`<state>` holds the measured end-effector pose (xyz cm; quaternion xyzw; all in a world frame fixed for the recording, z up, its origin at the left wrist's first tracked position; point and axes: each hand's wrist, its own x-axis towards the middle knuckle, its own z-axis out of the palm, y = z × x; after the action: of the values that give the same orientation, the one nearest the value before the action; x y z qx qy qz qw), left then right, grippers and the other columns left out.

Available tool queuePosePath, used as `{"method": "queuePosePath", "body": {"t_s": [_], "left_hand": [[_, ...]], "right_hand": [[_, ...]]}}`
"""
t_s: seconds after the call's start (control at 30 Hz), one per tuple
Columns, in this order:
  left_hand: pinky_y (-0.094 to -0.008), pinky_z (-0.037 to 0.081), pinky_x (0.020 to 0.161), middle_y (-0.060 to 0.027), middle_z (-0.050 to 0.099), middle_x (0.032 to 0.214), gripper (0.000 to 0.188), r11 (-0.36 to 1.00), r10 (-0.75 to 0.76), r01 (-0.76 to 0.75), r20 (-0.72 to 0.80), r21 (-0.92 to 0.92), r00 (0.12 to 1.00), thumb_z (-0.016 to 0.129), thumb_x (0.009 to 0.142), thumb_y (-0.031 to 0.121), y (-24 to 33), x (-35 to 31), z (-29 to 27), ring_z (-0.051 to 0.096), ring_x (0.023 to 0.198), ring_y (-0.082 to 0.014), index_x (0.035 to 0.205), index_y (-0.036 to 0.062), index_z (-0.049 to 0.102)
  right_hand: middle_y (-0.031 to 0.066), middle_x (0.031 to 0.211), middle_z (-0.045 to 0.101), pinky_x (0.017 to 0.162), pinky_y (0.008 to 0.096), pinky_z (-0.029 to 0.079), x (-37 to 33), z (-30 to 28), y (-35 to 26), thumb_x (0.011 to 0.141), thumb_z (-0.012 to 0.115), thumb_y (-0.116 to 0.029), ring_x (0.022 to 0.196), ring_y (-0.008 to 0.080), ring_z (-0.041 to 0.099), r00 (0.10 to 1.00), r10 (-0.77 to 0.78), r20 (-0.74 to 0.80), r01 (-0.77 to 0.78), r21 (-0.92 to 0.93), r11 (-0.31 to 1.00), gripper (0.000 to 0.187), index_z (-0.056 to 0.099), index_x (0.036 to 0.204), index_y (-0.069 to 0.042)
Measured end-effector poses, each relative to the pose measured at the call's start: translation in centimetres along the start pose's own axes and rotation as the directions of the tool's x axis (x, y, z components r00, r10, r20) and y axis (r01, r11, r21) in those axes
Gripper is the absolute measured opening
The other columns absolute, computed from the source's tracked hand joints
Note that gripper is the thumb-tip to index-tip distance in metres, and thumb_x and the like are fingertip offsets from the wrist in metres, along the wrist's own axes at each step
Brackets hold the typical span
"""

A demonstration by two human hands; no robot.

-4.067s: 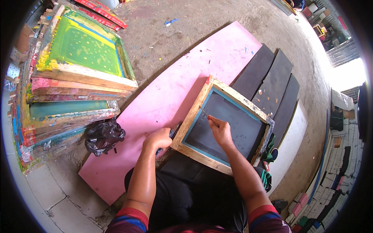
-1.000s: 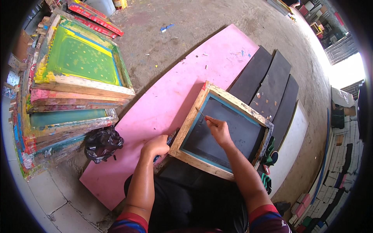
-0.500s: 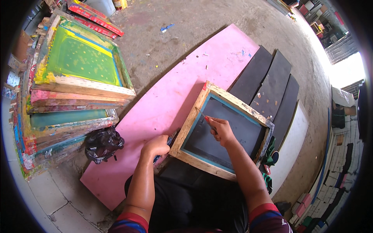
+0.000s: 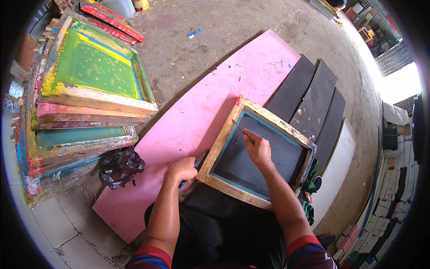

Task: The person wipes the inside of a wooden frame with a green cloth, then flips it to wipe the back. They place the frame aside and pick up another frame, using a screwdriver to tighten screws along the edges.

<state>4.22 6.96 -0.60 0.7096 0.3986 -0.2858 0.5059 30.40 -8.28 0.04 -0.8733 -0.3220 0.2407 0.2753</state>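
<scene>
A wooden screen-printing frame (image 4: 218, 144) with dark mesh and a teal border lies tilted across my lap. Over its mesh, my right hand (image 4: 258, 150) is closed round a slim tool (image 4: 238, 126) with a thin metal tip and a bit of red showing at the grip. That tip points at the inner edge of the frame's left side. Beside the frame's lower left corner, my left hand (image 4: 182, 170) is closed on something dark and blue, mostly hidden by the fingers.
A pink board (image 4: 215, 89) lies beneath and beyond the frame, with dark planks (image 4: 309, 96) and a white board (image 4: 337, 148) to its right. Paint-stained screen frames (image 4: 107, 102) are stacked at left, near a black plastic bag (image 4: 120, 167). Red boxes (image 4: 112, 20) lie behind.
My right hand has turned and shifted slightly, and the tool's tip has moved a little farther up along the frame's left side. My left hand stays beside the frame.
</scene>
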Motion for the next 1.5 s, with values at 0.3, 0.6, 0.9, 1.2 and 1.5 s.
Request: {"method": "queuePosePath", "body": {"t_s": [0.3, 0.6, 0.9, 1.2, 1.5], "left_hand": [[-0.0467, 0.059, 0.069, -0.0231, 0.077, 0.095, 0.037, 1.000, -0.014, 0.013, 0.029, 0.019, 0.999, 0.057, 0.085, 0.001, -1.3, 1.5, 0.6, 0.078, 0.074, -0.0299, 0.119, -0.0065, 0.068], [-0.0500, 0.061, 0.080, -0.0250, 0.080, 0.093, 0.036, 1.000, -0.003, 0.003, 0.013, 0.001, 1.000, 0.055, 0.079, 0.000, -0.3, 1.0, 0.3, 0.081, 0.085, -0.0362, 0.111, -0.0065, 0.070], [-0.0448, 0.060, 0.067, -0.0215, 0.078, 0.096, 0.035, 1.000, -0.006, 0.005, 0.029, 0.012, 1.000, 0.059, 0.085, 0.002, -1.3, 1.6, 0.5, 0.078, 0.074, -0.0304, 0.118, -0.0064, 0.068], [-0.0436, 0.059, 0.067, -0.0192, 0.077, 0.092, 0.034, 1.000, 0.010, -0.009, 0.022, -0.019, 1.000, 0.060, 0.085, 0.001, -0.9, 1.1, 0.3, 0.077, 0.072, -0.0278, 0.118, -0.0061, 0.068], [-0.0479, 0.061, 0.080, -0.0227, 0.080, 0.090, 0.036, 1.000, 0.007, -0.007, 0.020, -0.006, 1.000, 0.056, 0.081, 0.004, -0.6, 0.5, 0.1, 0.081, 0.084, -0.0330, 0.115, -0.0050, 0.068]], "right_hand": [[0.0203, 0.105, 0.081, 0.086, 0.0473, 0.062, -0.4, 0.2, -2.1, 0.105, 0.070, -0.029, 0.097, 0.0422, 0.077, 0.996, -0.088, -0.020, 0.078, -0.296, 0.952, 0.030, 0.081, 0.131, -0.017], [0.0236, 0.118, 0.079, 0.098, 0.0470, 0.060, 1.2, 1.2, 2.1, 0.108, 0.068, -0.030, 0.113, 0.0436, 0.076, 0.997, -0.076, 0.000, 0.075, 0.178, 0.981, 0.034, 0.078, 0.137, -0.014], [0.0078, 0.079, 0.070, 0.059, 0.0341, 0.050, 2.0, 2.3, 3.1, 0.110, 0.069, -0.031, 0.067, 0.0219, 0.066, 0.997, -0.080, -0.022, 0.083, 0.280, 0.956, 0.036, 0.078, 0.138, -0.012], [0.0054, 0.088, 0.076, 0.065, 0.0308, 0.054, 2.0, -0.2, 1.5, 0.109, 0.070, -0.029, 0.067, 0.0142, 0.065, 0.955, 0.182, 0.234, -0.273, 0.451, 0.850, 0.036, 0.078, 0.138, -0.009], [0.0194, 0.110, 0.081, 0.087, 0.0427, 0.061, -1.7, -0.1, 0.2, 0.107, 0.071, -0.031, 0.099, 0.0375, 0.079, 0.997, -0.066, -0.047, 0.063, -0.061, 0.996, 0.032, 0.080, 0.135, -0.020]]}}
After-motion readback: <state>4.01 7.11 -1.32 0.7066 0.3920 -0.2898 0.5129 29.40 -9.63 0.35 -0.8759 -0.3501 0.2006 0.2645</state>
